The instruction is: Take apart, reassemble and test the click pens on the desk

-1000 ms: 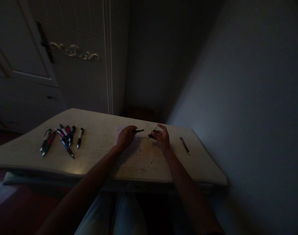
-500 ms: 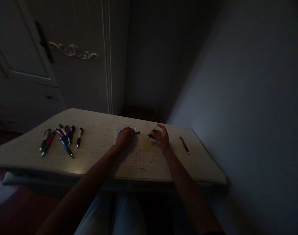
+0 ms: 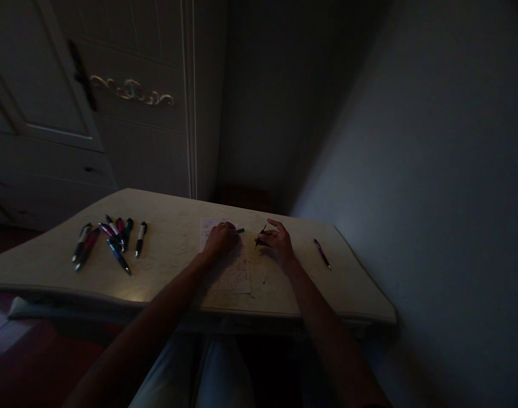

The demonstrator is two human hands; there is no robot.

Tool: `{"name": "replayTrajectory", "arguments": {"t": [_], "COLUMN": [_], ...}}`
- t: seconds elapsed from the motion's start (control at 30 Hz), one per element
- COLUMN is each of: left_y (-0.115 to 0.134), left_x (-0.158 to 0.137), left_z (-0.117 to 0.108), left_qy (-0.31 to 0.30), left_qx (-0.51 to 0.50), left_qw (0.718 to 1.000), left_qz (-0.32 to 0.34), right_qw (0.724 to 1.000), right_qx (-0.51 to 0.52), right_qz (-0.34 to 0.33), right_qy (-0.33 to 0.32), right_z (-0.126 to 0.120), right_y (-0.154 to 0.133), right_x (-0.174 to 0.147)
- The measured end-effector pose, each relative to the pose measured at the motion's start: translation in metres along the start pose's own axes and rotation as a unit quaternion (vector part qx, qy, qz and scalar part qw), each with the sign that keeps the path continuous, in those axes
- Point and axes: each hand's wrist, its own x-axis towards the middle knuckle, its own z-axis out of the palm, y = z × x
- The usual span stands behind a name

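Observation:
My left hand (image 3: 222, 238) rests on a sheet of paper (image 3: 237, 277) covered in writing. Its fingers are closed on a green pen piece (image 3: 241, 230), whose end sticks out to the right. Just beside it, over the bare table, my right hand (image 3: 279, 245) pinches a slim dark pen part (image 3: 262, 241) with a thin, pointed end tilted down to the left. The forefinger of that hand is raised off the part. Dim light hides the part's details. Below the right hand lies a tiny thin piece (image 3: 264, 279), too small to name.
Several pens (image 3: 119, 255) lie in a loose group on the left of the pale table (image 3: 169, 249). One purple and black pen (image 3: 322, 254) lies alone on the right. A wall (image 3: 433, 198) runs along the right side; a cabinet (image 3: 144, 147) stands behind on the left.
My right hand has shifted slightly left, and its raised forefinger has drawn in a little. The left hand stays on the paper with the green pen piece. The view has moved slightly.

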Motion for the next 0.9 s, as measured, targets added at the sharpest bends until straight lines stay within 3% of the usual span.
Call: {"name": "replayTrajectory", "arguments": {"t": [0.27, 0.6, 0.9], "left_y": [0.002, -0.002, -0.002], "left_x": [0.004, 0.009, 0.011], "left_z": [-0.001, 0.006, -0.002], "left_qy": [0.103, 0.126, 0.127], "left_qx": [-0.113, -0.280, -0.333], "left_qw": [0.988, 0.949, 0.929], "left_qz": [-0.022, -0.068, -0.099], "right_qw": [0.999, 0.994, 0.993], "right_qx": [-0.005, -0.021, -0.025], "right_qz": [0.000, 0.028, 0.046], "right_qy": [-0.045, -0.100, -0.106], "right_z": [0.002, 0.004, 0.003], "right_y": [-0.002, -0.006, -0.002], "right_x": [-0.002, -0.006, -0.005]}}
